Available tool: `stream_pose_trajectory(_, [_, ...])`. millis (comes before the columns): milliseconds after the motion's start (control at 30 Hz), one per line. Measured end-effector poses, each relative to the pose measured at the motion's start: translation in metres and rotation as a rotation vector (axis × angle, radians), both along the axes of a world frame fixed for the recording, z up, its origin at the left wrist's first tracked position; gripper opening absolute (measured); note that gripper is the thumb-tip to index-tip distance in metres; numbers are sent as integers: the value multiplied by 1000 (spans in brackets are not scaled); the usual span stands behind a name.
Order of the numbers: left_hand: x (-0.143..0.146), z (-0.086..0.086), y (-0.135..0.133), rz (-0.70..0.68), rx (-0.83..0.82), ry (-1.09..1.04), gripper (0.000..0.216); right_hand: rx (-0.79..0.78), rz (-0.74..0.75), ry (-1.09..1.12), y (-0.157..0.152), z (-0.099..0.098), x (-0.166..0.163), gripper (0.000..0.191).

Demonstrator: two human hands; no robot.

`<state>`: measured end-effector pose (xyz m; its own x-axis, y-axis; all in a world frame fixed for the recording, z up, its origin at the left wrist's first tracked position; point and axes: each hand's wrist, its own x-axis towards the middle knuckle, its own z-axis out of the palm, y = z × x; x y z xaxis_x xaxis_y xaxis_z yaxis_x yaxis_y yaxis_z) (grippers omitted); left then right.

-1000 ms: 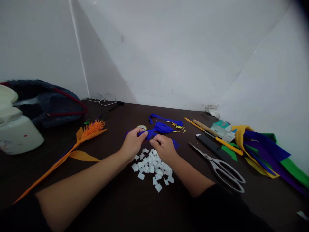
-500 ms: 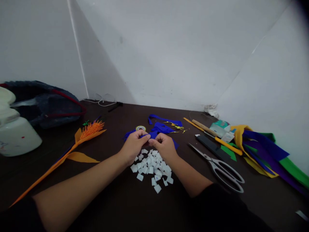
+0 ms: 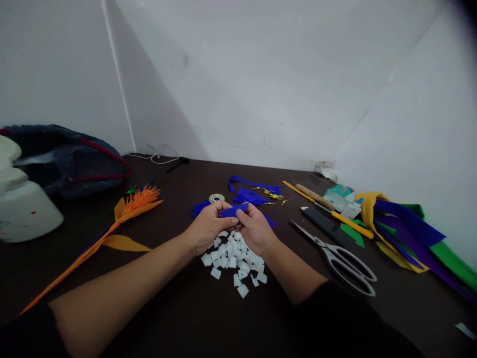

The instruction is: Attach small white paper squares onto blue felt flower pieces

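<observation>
Both my hands are on one blue strip [image 3: 231, 211], held just above the counter [image 3: 179, 303]. Left hand [image 3: 207, 226] pinches its left end, fingers closed on it. Right hand [image 3: 255, 229] pinches the right end the same way, thumb on top. The strip sits flat between the two hands, roughly level, over the far edge of the white paper squares [image 3: 234, 258] (a loose pile, right under my wrists).

Just beyond the left hand: a small tape roll [image 3: 216, 198], and a crumpled blue scrap [image 3: 198, 207] beside it. More blue pieces [image 3: 252, 191] lie further back, apart from the strip.

To the right, scissors [image 3: 343, 258] lie flat, blades pointing toward the hands, well apart from them. Past those, a black ruler [image 3: 328, 226] and a yellow-handled tool [image 3: 348, 223], then a heap of coloured felt [image 3: 410, 231] against the wall.

On the left, an orange paper flower [image 3: 137, 199] with its long stem running toward me, a white container [image 3: 26, 211] at the edge, and a dark bag [image 3: 70, 154] behind it.
</observation>
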<state>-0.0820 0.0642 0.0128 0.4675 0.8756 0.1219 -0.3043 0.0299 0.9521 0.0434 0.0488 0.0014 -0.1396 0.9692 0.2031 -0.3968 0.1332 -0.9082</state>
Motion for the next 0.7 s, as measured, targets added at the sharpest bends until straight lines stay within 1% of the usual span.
stream_pose_trajectory(167, [-1, 0, 1, 33, 7, 5, 20, -24, -12, 78, 1, -2, 1, 18])
stream_pose_trajectory(233, [-1, 0, 2, 54, -13, -17, 20, -35, -32, 127, 3, -3, 3, 17])
stream_pose_trajectory(300, [-3, 1, 3, 72, -50, -46, 21, -38, -57, 128, 3, -4, 5, 14])
stream_pose_trajectory(467, [-4, 2, 4, 100, -111, -83, 23, 30, -158, -3, 4, -7, 7, 12])
stream_pose_trajectory(700, [-3, 2, 5, 86, -113, -74, 20, 166, -263, -163, 2, -5, 5, 10])
